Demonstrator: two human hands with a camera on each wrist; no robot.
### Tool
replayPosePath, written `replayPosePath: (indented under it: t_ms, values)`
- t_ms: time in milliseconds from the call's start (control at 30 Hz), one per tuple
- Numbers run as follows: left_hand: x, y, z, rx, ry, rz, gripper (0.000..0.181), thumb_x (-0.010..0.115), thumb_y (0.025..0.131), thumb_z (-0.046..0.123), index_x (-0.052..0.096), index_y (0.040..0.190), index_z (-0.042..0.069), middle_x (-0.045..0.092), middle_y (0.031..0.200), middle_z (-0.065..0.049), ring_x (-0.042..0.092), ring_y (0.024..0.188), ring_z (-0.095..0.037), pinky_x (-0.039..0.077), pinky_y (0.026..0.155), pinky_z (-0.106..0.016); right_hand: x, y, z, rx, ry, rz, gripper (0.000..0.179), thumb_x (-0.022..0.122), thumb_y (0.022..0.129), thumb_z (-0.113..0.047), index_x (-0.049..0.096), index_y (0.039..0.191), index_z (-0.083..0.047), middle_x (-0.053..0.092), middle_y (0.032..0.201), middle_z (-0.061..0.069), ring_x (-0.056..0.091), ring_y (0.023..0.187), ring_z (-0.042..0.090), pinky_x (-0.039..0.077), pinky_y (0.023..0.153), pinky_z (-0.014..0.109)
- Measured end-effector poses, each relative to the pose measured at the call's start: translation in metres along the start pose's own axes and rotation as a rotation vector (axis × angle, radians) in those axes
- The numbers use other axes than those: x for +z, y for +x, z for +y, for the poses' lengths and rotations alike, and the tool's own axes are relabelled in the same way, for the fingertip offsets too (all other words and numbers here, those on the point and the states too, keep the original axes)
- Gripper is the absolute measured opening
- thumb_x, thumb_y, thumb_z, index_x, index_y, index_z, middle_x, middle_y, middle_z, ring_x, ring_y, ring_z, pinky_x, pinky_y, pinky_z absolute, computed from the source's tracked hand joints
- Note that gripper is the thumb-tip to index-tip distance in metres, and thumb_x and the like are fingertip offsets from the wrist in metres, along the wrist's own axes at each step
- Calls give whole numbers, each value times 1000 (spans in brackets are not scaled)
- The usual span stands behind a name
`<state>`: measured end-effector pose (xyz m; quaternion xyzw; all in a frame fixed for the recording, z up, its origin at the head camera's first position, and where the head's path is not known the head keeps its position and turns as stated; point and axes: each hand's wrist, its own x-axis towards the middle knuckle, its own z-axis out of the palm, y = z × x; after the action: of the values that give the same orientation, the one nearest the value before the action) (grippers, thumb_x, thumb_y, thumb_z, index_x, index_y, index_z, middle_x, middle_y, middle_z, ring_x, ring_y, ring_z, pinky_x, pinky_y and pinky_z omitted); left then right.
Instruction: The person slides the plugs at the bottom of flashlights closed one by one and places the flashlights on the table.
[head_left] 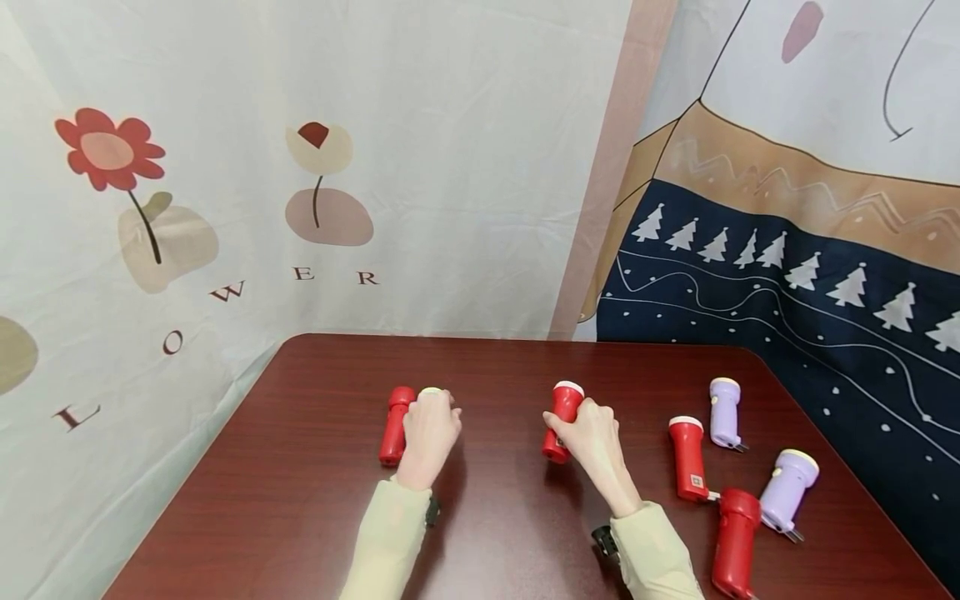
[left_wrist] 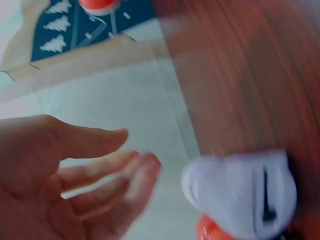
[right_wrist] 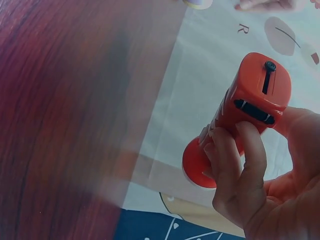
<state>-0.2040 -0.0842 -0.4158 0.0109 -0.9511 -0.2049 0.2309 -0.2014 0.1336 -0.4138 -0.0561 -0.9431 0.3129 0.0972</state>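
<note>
My left hand [head_left: 430,435] is over a lavender flashlight [left_wrist: 235,192], whose cream-rimmed head shows past the knuckles in the head view. In the left wrist view the fingers are loosely bent with a gap between them and that flashlight. Just left of it a red flashlight [head_left: 396,427] stands on the table. My right hand [head_left: 597,437] grips another red flashlight [head_left: 566,406], its white-rimmed head pointing away from me. The right wrist view shows thumb and fingers around its body, with a black slot and a dark recess at its butt end [right_wrist: 265,85].
On the right of the brown table [head_left: 495,525] are two lavender flashlights [head_left: 724,412] and two more red ones [head_left: 687,458], some with plug prongs out. A printed cloth [head_left: 465,167] hangs behind the table's far edge.
</note>
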Motion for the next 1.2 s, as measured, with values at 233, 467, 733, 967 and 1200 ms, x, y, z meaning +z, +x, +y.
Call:
replayPosePath:
  t_ms: [233,467,733,967,1200]
  values:
    - [5,3,-21,-138,94,-26,12,73,66,2,62,67,-3,64,71,-25,63,62,-40,51,51,-47,8,-1,-5,-29,-11,5,40,73,77,-38,57,76,-1,60,64,11,54,52,19,46,49,28]
    - [9,5,-28,-146,60,-41,4,64,70,-3,61,68,-5,64,72,-26,64,63,-41,54,54,-48,25,-1,-17,-67,-1,-31,40,75,76,-37,58,79,-1,60,64,9,54,52,17,46,49,26]
    - [4,10,-30,-129,35,-33,4,64,67,-5,61,66,-7,63,66,-24,63,59,-42,53,51,-46,55,1,-42,-137,-8,-83,42,76,74,-38,59,80,-1,58,65,9,56,53,19,48,49,27]
    - [16,16,-38,-128,17,-30,15,72,60,-3,62,69,-7,62,65,-23,61,57,-40,52,48,-44,82,3,-69,-171,-52,-171,45,78,74,-38,60,85,1,58,70,9,58,55,21,51,51,29]
    - [4,18,-30,-197,-19,-120,27,82,57,1,64,75,-9,64,71,-24,64,63,-42,55,55,-47,101,3,-85,-199,-79,-188,41,80,72,-37,60,78,-2,57,66,9,59,55,24,51,52,33]
